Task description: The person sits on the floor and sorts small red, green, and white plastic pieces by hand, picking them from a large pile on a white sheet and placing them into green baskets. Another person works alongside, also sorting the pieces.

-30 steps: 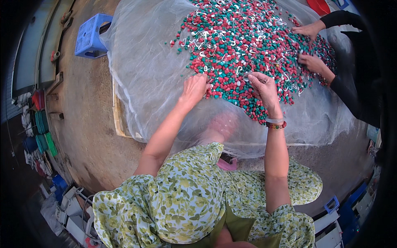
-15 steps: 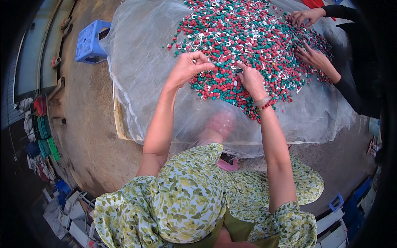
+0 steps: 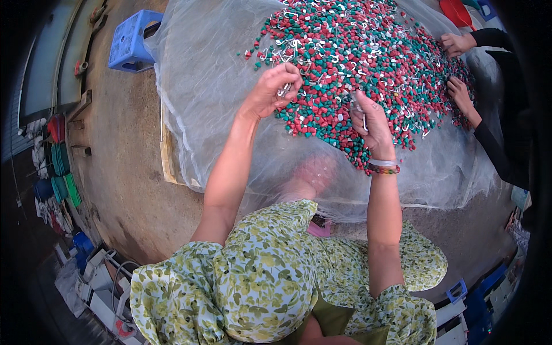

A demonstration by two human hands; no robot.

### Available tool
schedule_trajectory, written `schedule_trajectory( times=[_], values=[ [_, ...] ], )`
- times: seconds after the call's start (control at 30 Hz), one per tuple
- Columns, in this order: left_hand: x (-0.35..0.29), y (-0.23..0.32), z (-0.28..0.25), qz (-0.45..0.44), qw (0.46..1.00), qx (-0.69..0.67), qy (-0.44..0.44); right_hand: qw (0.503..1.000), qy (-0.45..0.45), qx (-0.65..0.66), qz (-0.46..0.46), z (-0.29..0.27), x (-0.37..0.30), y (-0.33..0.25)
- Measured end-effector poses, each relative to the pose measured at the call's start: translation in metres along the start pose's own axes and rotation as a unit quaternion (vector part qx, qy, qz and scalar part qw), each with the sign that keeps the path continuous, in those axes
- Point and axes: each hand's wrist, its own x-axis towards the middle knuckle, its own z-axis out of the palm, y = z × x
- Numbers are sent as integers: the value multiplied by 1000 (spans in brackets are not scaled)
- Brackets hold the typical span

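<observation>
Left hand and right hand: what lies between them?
In the head view, small red, green and white pieces lie between the left hand and the right hand.

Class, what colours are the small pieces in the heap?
The heap is mainly red and green, some white; head view.

I can pass over bare sheet [image 3: 210,86] at eleven o'clock; the multicoloured heap [image 3: 351,66] bars one, co-worker's hands [image 3: 462,98] two.
</observation>
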Motion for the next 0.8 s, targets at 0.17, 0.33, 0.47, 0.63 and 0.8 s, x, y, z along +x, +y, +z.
schedule_trajectory(
  times=[0.17, 0.33, 0.47, 0.63, 0.8],
  values=[
    [14, -49, -15, 79, 708, 675, 195, 973, 25, -212, -84, -12, -5, -6],
    [26, -69, -32, 80, 712, 667, 204, 993, 51, -90, -60, -1, -30, -24],
    [24, -60, -22, 46, 701, 679, 214, 790, 188, -552, -187, -12, -25, -21],
    [15, -64, -11, -19, 643, 748, 165, 854, 134, -475, -166, -22, -23, -8],
    [18, -57, -5, 57, 849, 520, 73, 940, 111, -313, -84, -17, -37, -13]
  ],
)
